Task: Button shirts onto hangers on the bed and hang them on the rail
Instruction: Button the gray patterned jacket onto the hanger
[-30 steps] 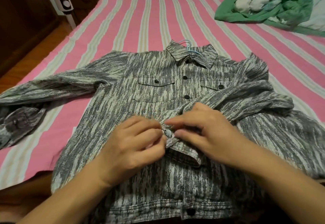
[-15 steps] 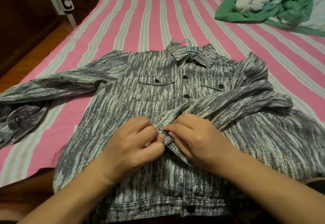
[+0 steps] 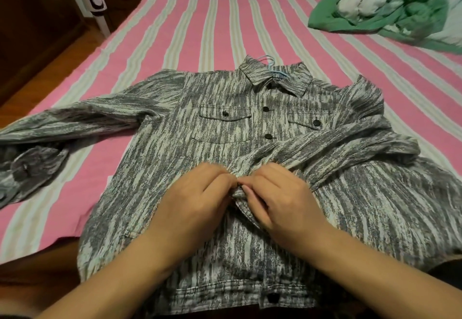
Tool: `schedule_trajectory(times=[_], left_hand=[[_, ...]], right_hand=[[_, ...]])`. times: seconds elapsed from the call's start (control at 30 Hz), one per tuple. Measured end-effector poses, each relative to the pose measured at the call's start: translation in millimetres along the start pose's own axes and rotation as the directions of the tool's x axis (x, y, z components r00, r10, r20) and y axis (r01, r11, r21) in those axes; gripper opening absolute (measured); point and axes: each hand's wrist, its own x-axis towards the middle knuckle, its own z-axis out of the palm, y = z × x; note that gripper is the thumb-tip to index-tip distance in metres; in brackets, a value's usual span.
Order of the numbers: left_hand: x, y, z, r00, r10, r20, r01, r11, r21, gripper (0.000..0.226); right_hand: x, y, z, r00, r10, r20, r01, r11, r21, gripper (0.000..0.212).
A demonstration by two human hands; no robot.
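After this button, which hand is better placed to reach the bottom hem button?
Probably the right hand: the hem button lies nearer it than the left hand. Both now pinch the shirt placket at mid-front.

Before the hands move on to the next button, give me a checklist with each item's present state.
1. Grey-and-white streaked shirt lies flat on the pink striped bed: ok.
2. Light blue hanger hook sticks out of the collar: ok.
3. Two upper black placket buttons closed: ok.
4. Left hand and right hand both pinch the placket at mid-chest: ok.
5. Button under the fingers through its hole: cannot tell, hidden.
6. Bottom hem button fastened: cannot tell.
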Motion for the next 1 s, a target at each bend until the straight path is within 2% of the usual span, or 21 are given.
schedule_trajectory(times=[0.07, 0.13, 0.2, 0.3, 0.37, 0.4, 0.5, 0.53, 0.63, 0.7, 0.77, 0.8, 0.83, 0.87, 0.9, 0.93, 0.97, 1.0], left_hand=[[-3.4, -2.5, 1.1, 0.994, -0.102, -0.027, 0.102, 0.995, 0.005, 0.025], [-4.4, -6.2, 0.0, 0.977, -0.209, -0.051, 0.207, 0.977, -0.042, 0.026], [-2.9, -8.5, -3.0, 0.955, -0.296, -0.031, 0.29, 0.948, -0.129, 0.02], [-2.8, -14.3, -13.9, 0.886, -0.417, 0.201, 0.459, 0.848, -0.263, 0.023], [-7.2, -25.5, -29.0, 0.82, -0.419, 0.39, 0.528, 0.818, -0.23, 0.027], [-10.3, -32.6, -39.6, 0.795, -0.437, 0.42, 0.552, 0.809, -0.202, 0.027], [-24.2, -63.9, -82.5, 0.727, -0.619, 0.297, 0.665, 0.743, -0.079, 0.024], [-32.9, -78.3, -98.5, 0.679, -0.695, 0.237, 0.719, 0.694, -0.026, 0.023], [-70.8, -125.2, -146.5, 0.469, -0.88, 0.078, 0.871, 0.476, 0.126, 0.018], [-100.4, -151.3, -179.1, 0.326, -0.936, -0.134, 0.934, 0.297, 0.201, 0.017], [-127.9, -171.0, -203.9, 0.124, -0.933, -0.338, 0.969, 0.041, 0.243, 0.036], [-138.5, -179.1, -212.1, 0.021, -0.931, -0.365, 0.971, -0.068, 0.228, 0.052], [-146.5, -188.2, -215.8, -0.073, -0.94, -0.334, 0.968, -0.148, 0.205, 0.067], [-154.9, -199.0, -213.4, -0.139, -0.954, -0.267, 0.962, -0.194, 0.192, 0.081], [-158.9, -205.9, -208.6, -0.169, -0.968, -0.184, 0.954, -0.208, 0.218, 0.09], [-160.4, -211.8, -202.8, -0.156, -0.983, -0.094, 0.949, -0.175, 0.262, 0.091], [-157.3, -214.2, -198.4, -0.119, -0.992, -0.04, 0.95, -0.125, 0.285, 0.08], [-149.8, -215.1, -196.9, -0.063, -0.997, -0.054, 0.959, -0.075, 0.272, 0.059]], right_hand=[[2.7, 1.4, -2.1, 1.0, 0.004, 0.011, -0.005, 0.997, 0.072, 0.03], [5.2, 2.6, -7.1, 0.994, 0.029, 0.108, -0.045, 0.989, 0.141, 0.042], [5.8, 3.3, -11.6, 0.971, 0.038, 0.235, -0.069, 0.989, 0.127, 0.054], [7.6, -0.4, -19.6, 0.951, 0.028, 0.309, -0.03, 1.0, 0.0, 0.053], [21.3, -9.1, -23.7, 0.951, 0.034, 0.308, 0.001, 0.994, -0.111, 0.054], [34.6, -17.7, -24.6, 0.942, 0.053, 0.33, -0.01, 0.991, -0.131, 0.054], [93.9, -43.0, -10.8, 0.876, 0.081, 0.475, -0.062, 0.997, -0.056, 0.043], [117.2, -53.7, -2.0, 0.855, 0.055, 0.515, -0.051, 0.998, -0.022, 0.036], [180.8, -83.5, 45.1, 0.826, -0.028, 0.564, 0.022, 1.0, 0.018, 0.026], [214.2, -100.4, 88.4, 0.819, -0.058, 0.571, 0.032, 0.998, 0.055, 0.039], [243.3, -112.5, 129.8, 0.853, -0.086, 0.514, 0.069, 0.996, 0.051, 0.065], [256.9, -116.8, 145.5, 0.866, -0.085, 0.492, 0.09, 0.996, 0.013, 0.077], [269.1, -118.1, 159.7, 0.869, -0.073, 0.489, 0.109, 0.993, -0.045, 0.086], [279.2, -117.0, 171.8, 0.864, -0.061, 0.499, 0.13, 0.986, -0.105, 0.091], [286.3, -113.6, 181.0, 0.853, -0.043, 0.52, 0.145, 0.977, -0.159, 0.089], [289.5, -110.6, 184.4, 0.848, -0.033, 0.529, 0.158, 0.969, -0.192, 0.076], [291.1, -105.8, 183.5, 0.865, -0.043, 0.5, 0.168, 0.964, -0.207, 0.053], [291.1, -99.5, 177.6, 0.897, -0.063, 0.438, 0.165, 0.966, -0.197, 0.027]])
